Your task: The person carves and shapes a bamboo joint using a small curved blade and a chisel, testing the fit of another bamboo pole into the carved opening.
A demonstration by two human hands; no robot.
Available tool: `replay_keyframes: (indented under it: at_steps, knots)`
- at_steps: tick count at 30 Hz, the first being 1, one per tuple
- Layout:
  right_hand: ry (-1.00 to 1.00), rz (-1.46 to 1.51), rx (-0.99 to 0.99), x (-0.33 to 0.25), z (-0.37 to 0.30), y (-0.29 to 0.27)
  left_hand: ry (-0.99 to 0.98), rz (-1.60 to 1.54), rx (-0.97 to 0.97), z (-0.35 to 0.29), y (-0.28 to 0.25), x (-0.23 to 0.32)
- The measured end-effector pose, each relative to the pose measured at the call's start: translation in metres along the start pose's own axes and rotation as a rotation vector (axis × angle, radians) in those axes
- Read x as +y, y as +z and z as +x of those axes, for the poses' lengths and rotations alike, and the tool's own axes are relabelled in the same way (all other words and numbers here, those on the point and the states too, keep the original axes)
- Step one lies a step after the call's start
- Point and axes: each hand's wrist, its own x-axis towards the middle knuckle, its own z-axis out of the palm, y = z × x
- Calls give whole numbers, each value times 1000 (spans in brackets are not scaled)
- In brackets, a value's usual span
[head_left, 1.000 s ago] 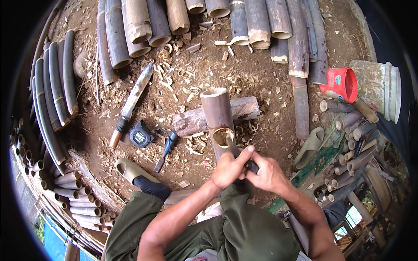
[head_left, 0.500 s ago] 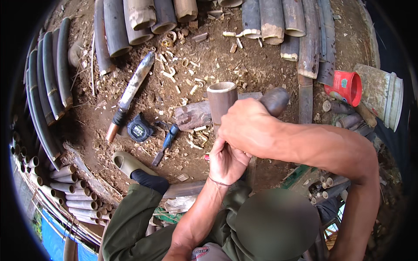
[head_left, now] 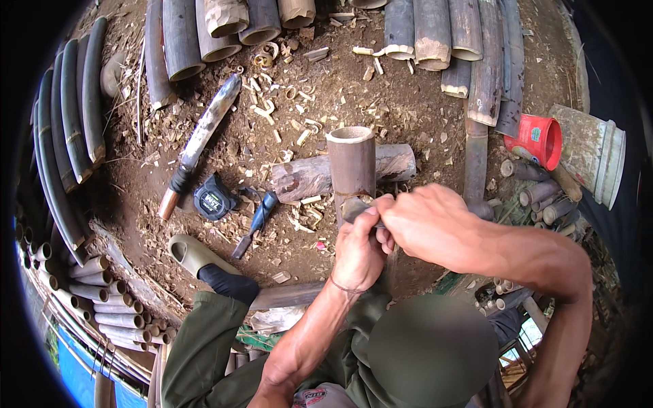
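Note:
An upright bamboo tube (head_left: 352, 160) with a pale cut rim stands in front of me, before a short log lying on the ground (head_left: 299, 180). At the tube's lower part, my left hand (head_left: 359, 255) is closed on a small grey-brown piece (head_left: 354, 208) with a pale edge; its kind is unclear. My right hand (head_left: 432, 221) is bent in close against the left thumb. Its fingers are curled, and what they grip is hidden. Right of that hand a dark rounded end (head_left: 481, 209) shows on the ground.
Left lie a long knife (head_left: 207, 129), a black tape measure (head_left: 214, 197) and a blue-handled chisel (head_left: 260, 216). Bamboo tubes (head_left: 432, 34) line the far side. A red bucket (head_left: 534, 141) and a whitish bucket (head_left: 590, 153) lie tipped at right. Pale shavings litter the soil.
My right hand has moved down and right, off the tube; the dark rounded thing beside it has left that spot. My left hand has risen from its palm-up pose and closed on the small piece.

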Motion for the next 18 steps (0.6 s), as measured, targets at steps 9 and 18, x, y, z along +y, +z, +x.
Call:
replay_keyframes:
  at_steps: [9,18]
  knots:
    - [-166,-450,-168,-14,51,-32,8,-393,-98,4,-2,-6]
    - [12,1,77,27,-33,76,-134,86,86,-9,-22,-58]
